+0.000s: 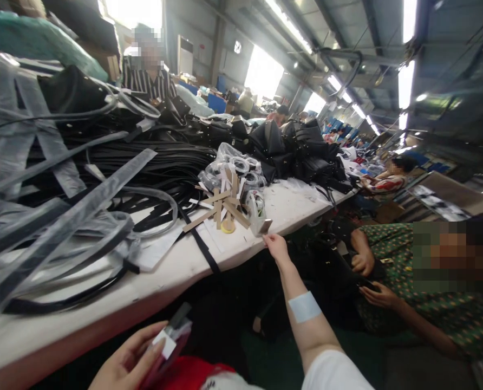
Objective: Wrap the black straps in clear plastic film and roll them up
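My left hand (123, 360) is low in front of me, fingers wrapped round a small dark case with a white label (169, 341). My right hand (276, 246) is stretched out to the edge of the white table (176, 265). Its fingertips pinch a small flat dark object (265, 226) at the table's rim. A pale plaster (304, 306) is stuck on my right forearm. Just beyond the hand lie crossed tan strips (221, 208), a yellowish tape roll (227, 227) and clear bags of rings (235, 168).
Long black straps in clear plastic sleeves (63, 216) cover the table's left half. Black bags (302, 149) are heaped at the far end. A person in a green patterned top (428, 292) sits close on the right, another in stripes (148, 81) behind the table.
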